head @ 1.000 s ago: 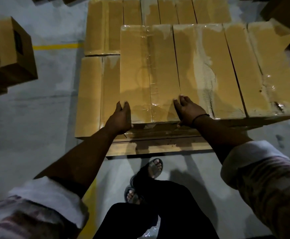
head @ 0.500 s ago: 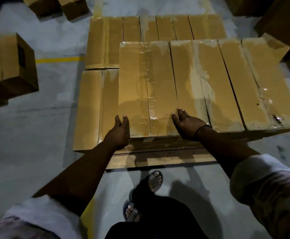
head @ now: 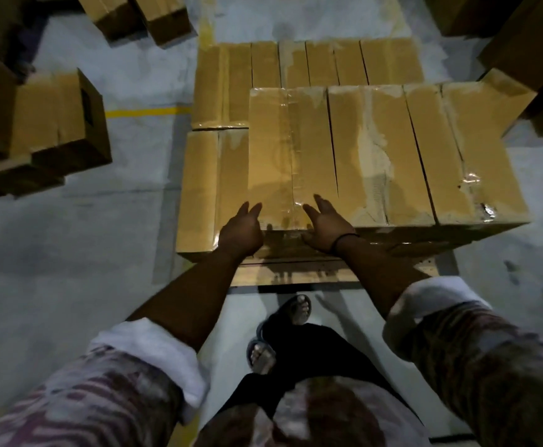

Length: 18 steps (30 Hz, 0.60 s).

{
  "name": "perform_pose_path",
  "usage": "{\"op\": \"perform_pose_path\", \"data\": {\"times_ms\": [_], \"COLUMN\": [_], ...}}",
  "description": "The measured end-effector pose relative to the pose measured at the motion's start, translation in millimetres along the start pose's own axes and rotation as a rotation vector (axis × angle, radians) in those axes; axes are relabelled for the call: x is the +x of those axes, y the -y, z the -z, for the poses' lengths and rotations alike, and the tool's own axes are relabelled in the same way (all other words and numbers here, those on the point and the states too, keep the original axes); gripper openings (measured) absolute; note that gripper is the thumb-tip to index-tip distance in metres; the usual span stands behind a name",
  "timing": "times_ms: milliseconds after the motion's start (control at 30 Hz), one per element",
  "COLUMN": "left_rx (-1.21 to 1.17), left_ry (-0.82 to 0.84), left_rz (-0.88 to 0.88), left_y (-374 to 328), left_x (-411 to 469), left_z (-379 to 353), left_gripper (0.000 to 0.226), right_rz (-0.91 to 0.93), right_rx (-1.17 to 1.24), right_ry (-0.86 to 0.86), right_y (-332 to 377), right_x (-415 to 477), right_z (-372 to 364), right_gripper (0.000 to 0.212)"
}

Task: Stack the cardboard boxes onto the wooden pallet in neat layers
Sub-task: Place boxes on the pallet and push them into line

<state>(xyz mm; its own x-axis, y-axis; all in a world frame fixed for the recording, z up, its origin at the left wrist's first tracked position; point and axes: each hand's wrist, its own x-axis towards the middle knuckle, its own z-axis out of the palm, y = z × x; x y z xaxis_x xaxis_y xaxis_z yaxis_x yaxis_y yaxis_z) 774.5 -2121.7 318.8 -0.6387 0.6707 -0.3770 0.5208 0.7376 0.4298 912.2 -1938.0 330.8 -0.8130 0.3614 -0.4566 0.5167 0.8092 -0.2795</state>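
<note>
- The tan, tape-sealed cardboard box point(head: 291, 150) is seen lying flat in the upper layer, at the left end of its row, above the near edge of the pale wooden pallet point(head: 296, 275).
- The left hand point(head: 241, 232) is set at the box's near left corner, its grip spread and fingers straight.
- The right hand point(head: 326, 225) is placed at the box's near end, grip fanned out, nothing pinched.
- More tan boxes point(head: 376, 140) are packed just beside it, toward the pallet's right.
- A lower layer of flat tan boxes point(head: 199, 188) is exposed along the pallet's left and far sides.
- Loose brown cartons point(head: 54, 124) are spotted on the grey concrete floor point(head: 70, 246), well left of the pallet.
</note>
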Motion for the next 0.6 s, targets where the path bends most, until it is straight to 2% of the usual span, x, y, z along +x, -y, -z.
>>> {"op": "perform_pose_path", "data": {"times_ms": [167, 300, 400, 600], "left_rx": [-0.084, -0.142, -0.182, -0.219], "left_ry": [0.004, -0.079, -0.159, -0.252], "left_rz": [0.000, -0.026, 0.003, 0.063], "left_y": [-9, -27, -38, -51], "left_x": [-67, -104, -113, -100], "left_z": [11, 19, 26, 52], "left_gripper": [0.068, 0.053, 0.042, 0.040], "right_rz": [-0.016, -0.044, -0.040, -0.004], "right_rx": [0.055, 0.105, 0.145, 0.153], "right_ry": [-0.040, -0.114, -0.158, -0.192], "right_y": [23, 35, 41, 50], "right_x": [-44, -59, -64, -47], "right_z": [25, 39, 47, 63], "right_gripper": [0.080, 0.074, 0.072, 0.069]}}
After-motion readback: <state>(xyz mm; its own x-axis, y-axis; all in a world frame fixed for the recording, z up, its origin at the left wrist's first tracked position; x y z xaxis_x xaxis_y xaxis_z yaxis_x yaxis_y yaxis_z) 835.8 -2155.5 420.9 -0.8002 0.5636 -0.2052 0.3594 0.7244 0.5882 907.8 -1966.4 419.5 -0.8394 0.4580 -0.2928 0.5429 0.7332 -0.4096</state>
